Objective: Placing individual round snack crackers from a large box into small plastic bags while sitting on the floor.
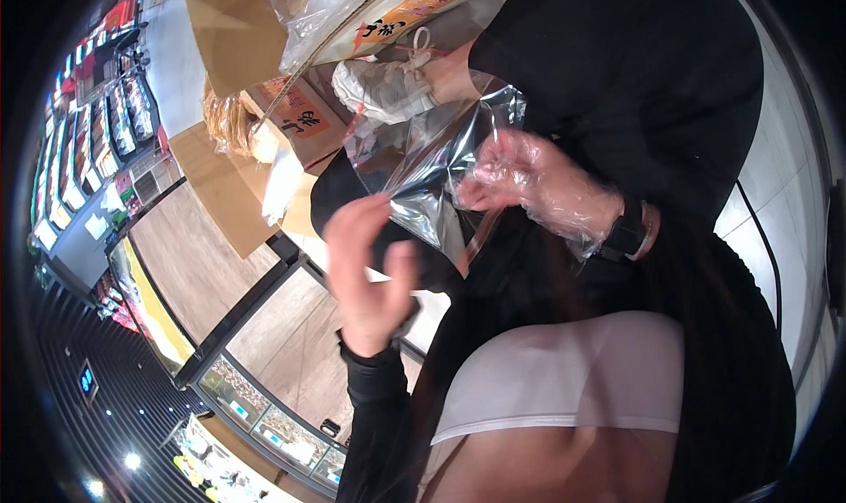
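A clear plastic bag, shiny and creased, with red print at its edges, spreads over my lap. My right hand wears a thin transparent disposable glove and has its fingers curled on the right part of the bag. To the left of the bag, my left hand is raised, bare and slightly blurred, with thumb and fingers apart; its fingertips are close to the bag's edge, and I cannot tell if they touch it.
An open cardboard box bearing writing stands ahead, its flaps spread, with packed golden-brown food at its side. A cloudy plastic liner hangs over another carton. A white shoe is beside the boxes. Glass display cases stand at lower left.
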A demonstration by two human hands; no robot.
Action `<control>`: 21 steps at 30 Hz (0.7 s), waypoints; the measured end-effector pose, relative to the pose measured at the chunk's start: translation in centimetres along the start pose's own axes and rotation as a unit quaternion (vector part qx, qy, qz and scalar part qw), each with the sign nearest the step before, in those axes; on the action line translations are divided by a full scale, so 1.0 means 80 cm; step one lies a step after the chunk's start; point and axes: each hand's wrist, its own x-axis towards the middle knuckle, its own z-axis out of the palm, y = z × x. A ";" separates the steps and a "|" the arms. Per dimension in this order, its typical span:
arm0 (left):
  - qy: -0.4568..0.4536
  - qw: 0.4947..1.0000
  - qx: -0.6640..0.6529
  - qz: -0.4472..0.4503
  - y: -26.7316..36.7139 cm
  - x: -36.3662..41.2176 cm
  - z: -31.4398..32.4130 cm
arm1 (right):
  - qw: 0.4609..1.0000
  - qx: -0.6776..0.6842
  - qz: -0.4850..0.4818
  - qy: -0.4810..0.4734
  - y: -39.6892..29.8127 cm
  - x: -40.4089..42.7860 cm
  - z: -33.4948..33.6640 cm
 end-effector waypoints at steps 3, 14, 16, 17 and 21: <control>-0.057 0.998 0.005 0.013 0.020 0.019 0.039 | 0.999 0.010 -0.014 -0.048 0.001 -0.001 0.002; -0.046 0.997 -0.037 -0.056 0.001 0.020 0.056 | 0.989 -0.015 -0.117 -0.092 0.019 0.014 -0.006; -0.054 0.991 -0.074 -0.096 -0.003 0.016 0.055 | 0.989 -0.051 -0.106 -0.092 0.019 0.011 -0.004; -0.055 0.991 -0.071 -0.098 -0.005 0.014 0.053 | 0.989 -0.049 -0.105 -0.094 0.018 0.009 -0.001; -0.054 0.990 -0.062 -0.115 -0.009 0.015 0.061 | 0.992 -0.088 -0.064 -0.066 0.009 0.003 -0.002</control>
